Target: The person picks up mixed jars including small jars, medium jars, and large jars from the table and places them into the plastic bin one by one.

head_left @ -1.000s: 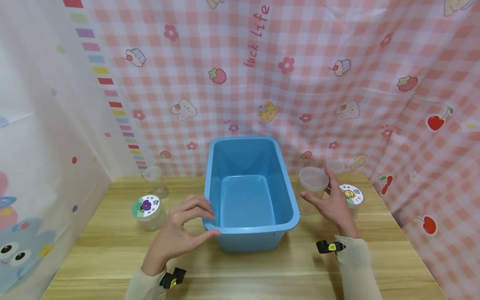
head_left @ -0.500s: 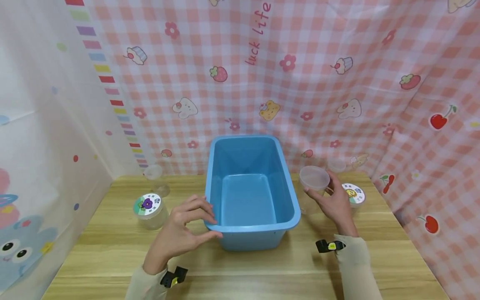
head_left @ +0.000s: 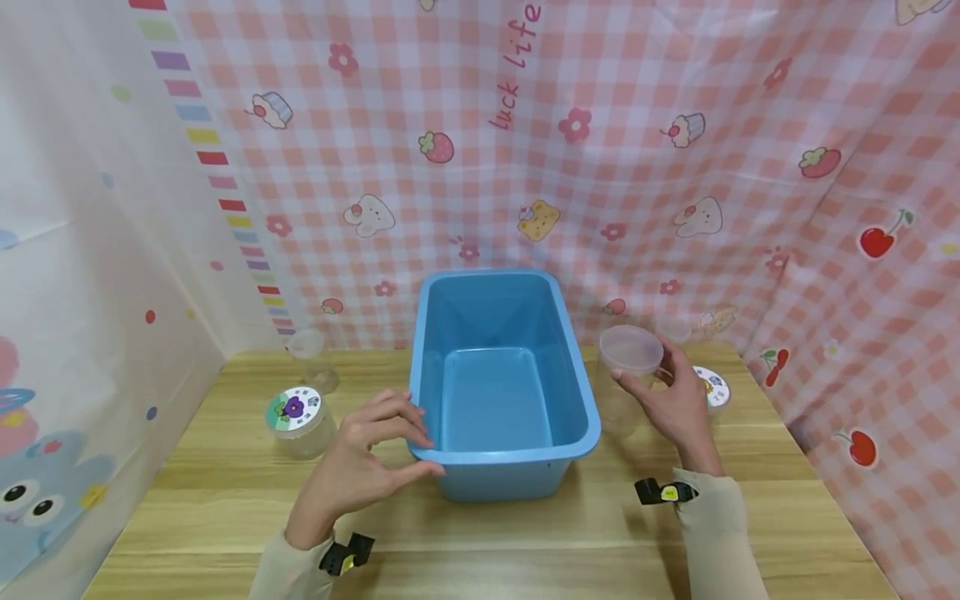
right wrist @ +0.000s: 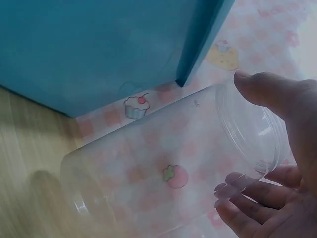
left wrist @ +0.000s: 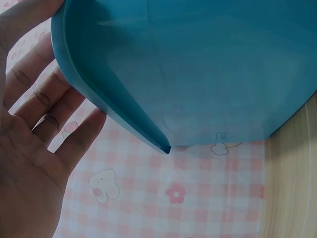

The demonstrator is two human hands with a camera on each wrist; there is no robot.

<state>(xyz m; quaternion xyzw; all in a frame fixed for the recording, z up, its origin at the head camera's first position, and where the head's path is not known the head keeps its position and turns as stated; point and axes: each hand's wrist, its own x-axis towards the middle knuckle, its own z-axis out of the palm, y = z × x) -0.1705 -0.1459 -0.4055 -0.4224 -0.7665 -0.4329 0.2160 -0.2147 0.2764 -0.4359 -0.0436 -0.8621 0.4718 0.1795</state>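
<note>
A blue plastic bin (head_left: 495, 457) stands on the wooden table. My left hand (head_left: 367, 462) holds its near left corner, with fingers over the rim and the thumb against the outer front wall. In the left wrist view the rim (left wrist: 124, 126) hides some fingertips. Just right of the bin is a clear plastic jar (right wrist: 138, 163) with a translucent lid (head_left: 631, 348). My right hand (head_left: 675, 400) grips the jar near its top, thumb on one side and fingers on the other. Whether the jar's base touches the table cannot be told.
On the left stands a clear jar with a purple flower label (head_left: 298, 425), with another clear jar (head_left: 318, 367) behind it. A jar with a yellow flower label (head_left: 716, 387) is partly hidden by my right hand. A checked curtain (head_left: 480, 167) hangs behind the table (head_left: 480, 550).
The jar in my right hand has moved up a little in the head view, and the hand has gone with it. My left hand stays on the bin's corner.
</note>
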